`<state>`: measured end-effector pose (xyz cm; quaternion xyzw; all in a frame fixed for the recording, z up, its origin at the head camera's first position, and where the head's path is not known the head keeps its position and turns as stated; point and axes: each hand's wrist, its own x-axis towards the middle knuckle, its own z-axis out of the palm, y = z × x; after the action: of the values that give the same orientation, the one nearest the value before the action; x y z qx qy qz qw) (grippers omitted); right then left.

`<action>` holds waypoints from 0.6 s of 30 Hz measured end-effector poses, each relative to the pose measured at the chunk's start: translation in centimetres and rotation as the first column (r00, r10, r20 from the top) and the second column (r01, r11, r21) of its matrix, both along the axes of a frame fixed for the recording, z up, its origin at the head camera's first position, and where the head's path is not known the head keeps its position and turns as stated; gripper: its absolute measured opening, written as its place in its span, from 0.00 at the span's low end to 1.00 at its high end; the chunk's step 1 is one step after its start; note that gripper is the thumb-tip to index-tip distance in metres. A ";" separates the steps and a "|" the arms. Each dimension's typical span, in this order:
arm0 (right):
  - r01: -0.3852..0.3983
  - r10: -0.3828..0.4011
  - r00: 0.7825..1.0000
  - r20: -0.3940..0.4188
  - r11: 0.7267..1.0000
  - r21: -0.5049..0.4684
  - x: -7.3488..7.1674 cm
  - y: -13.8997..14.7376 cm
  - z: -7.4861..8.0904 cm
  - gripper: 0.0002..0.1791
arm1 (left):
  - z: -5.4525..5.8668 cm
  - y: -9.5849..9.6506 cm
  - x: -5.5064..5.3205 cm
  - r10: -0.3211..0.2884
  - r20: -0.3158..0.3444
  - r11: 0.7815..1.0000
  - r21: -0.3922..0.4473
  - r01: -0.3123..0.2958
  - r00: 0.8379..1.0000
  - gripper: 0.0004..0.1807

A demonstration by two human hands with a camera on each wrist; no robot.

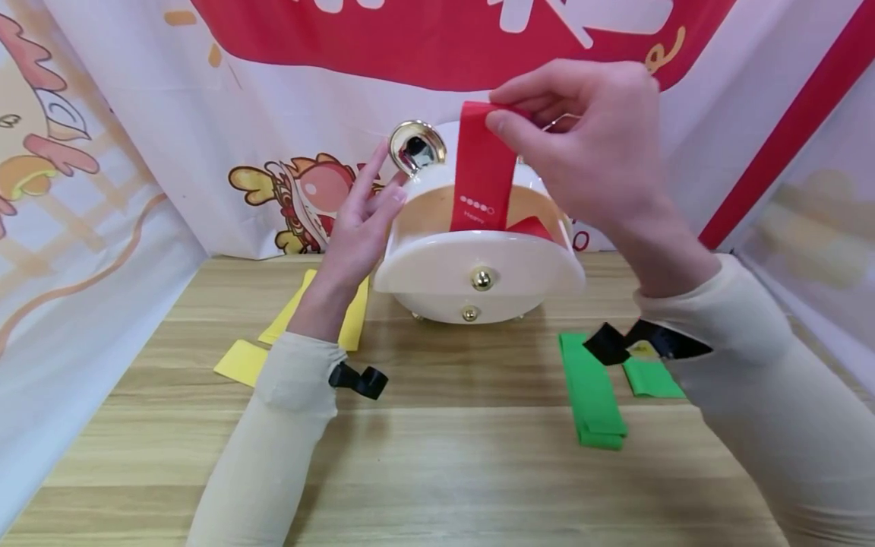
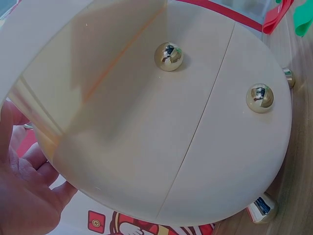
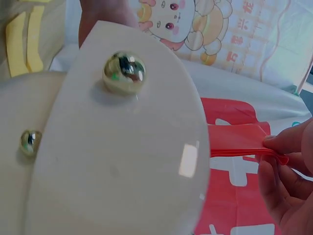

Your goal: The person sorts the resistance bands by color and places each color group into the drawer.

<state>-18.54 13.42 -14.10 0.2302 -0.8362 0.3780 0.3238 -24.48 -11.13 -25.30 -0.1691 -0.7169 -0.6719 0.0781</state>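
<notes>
The right hand pinches the upper end of a red flat resistance band, printed "Heavy", between thumb and fingers; the right wrist view shows the band folded in layers at this grip; the band lies on the left-hand side of the right fingertips and below them, between the two hands, with its long axis nearly upright and its printed end lowermost; the right hand is the nearer hand, being in contact, while the left hand is apart from the band; the band's lower end passes behind the front of the pulled-out upper drawer, so contact with the drawer floor cannot be told; a further red piece shows in the drawer below the right hand, and whether it belongs to the same band cannot be told; the left hand, fingers extended and not clenched, rests at the left side of the white two-drawer cabinet, just beside a round gold fitting; yellow bands lie beside and partly behind the left wrist; green bands lie on the wooden tabletop below the right wrist.
</notes>
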 end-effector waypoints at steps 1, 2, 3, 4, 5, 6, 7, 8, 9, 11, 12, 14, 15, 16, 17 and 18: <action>-0.008 0.008 1.000 0.009 1.000 -0.007 0.0 -0.4 -0.1 0.17 | 0.0 0.0 0.0 0.003 0.004 1.000 -0.006 -0.003 1.000 0.35; -0.009 0.010 1.000 0.017 1.000 -0.014 -0.1 -0.8 -0.3 0.17 | 0.0 -0.1 0.0 0.003 0.006 1.000 -0.008 -0.003 1.000 0.35; -0.017 0.017 1.000 0.025 1.000 -0.023 -0.1 -1.1 -0.4 0.16 | 0.0 -0.1 0.0 0.001 0.008 1.000 -0.009 -0.001 1.000 0.35; -0.024 0.025 0.999 0.030 0.999 -0.031 -0.1 -1.5 -0.5 0.16 | 0.0 -0.1 0.1 0.000 0.011 1.000 -0.011 0.000 1.000 0.36; -0.034 0.035 0.999 0.034 0.999 -0.037 -0.1 -1.8 -0.7 0.16 | -0.1 -0.2 0.1 -0.001 0.014 1.000 -0.015 0.001 1.000 0.36; -0.050 0.051 0.998 0.033 0.998 -0.044 0.0 -2.1 -0.8 0.16 | -0.1 -0.2 0.1 -0.004 0.014 1.000 -0.015 0.004 1.000 0.36; -0.067 0.069 0.997 0.036 0.996 -0.055 0.0 -2.4 -0.9 0.15 | -0.1 -0.2 0.1 -0.009 0.015 1.000 -0.010 0.009 1.000 0.36; -0.083 0.085 0.996 0.036 0.994 -0.067 0.1 -2.7 -1.0 0.14 | -0.1 -0.3 0.1 -0.015 0.013 1.000 -0.003 0.015 1.000 0.36; -0.097 0.100 0.994 0.034 0.992 -0.079 0.1 -3.0 -1.0 0.14 | -0.2 -0.3 0.1 -0.024 0.011 1.000 0.001 0.024 1.000 0.36; -0.122 0.126 0.991 0.034 0.987 -0.106 0.1 -3.6 -1.0 0.14 | -0.2 -0.4 0.1 -0.035 0.014 0.999 0.010 0.035 0.999 0.37; -0.132 0.136 0.990 0.030 0.984 -0.121 0.2 -3.8 -1.0 0.14 | -0.2 -0.4 0.1 -0.043 0.018 0.999 0.020 0.043 0.999 0.37; -0.143 0.148 0.989 0.019 0.978 -0.149 0.2 -4.3 -0.9 0.14 | -0.2 -0.4 0.2 -0.057 0.025 0.998 0.035 0.056 0.998 0.38; -0.145 0.149 0.989 0.013 0.976 -0.159 0.2 -4.5 -0.9 0.15 | -0.2 -0.4 0.2 -0.065 0.029 0.997 0.045 0.064 0.997 0.38; -0.146 0.149 0.989 0.009 0.975 -0.169 0.2 -4.6 -0.9 0.15 | -0.1 -0.4 0.2 -0.070 0.034 0.996 0.055 0.068 0.997 0.39; -0.145 0.148 0.989 0.007 0.974 -0.176 0.3 -4.7 -0.9 0.15 | -0.1 -0.4 0.2 -0.074 0.038 0.995 0.068 0.072 0.997 0.39; -0.142 0.146 0.989 0.007 0.973 -0.180 0.3 -4.8 -0.9 0.15 | -0.1 -0.4 0.2 -0.078 0.037 0.994 0.074 0.075 0.996 0.39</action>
<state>-18.27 8.62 -15.00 0.2564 -0.7831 0.4764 0.3066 -24.30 -11.57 -25.36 -0.1801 -0.6865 -0.7031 0.0440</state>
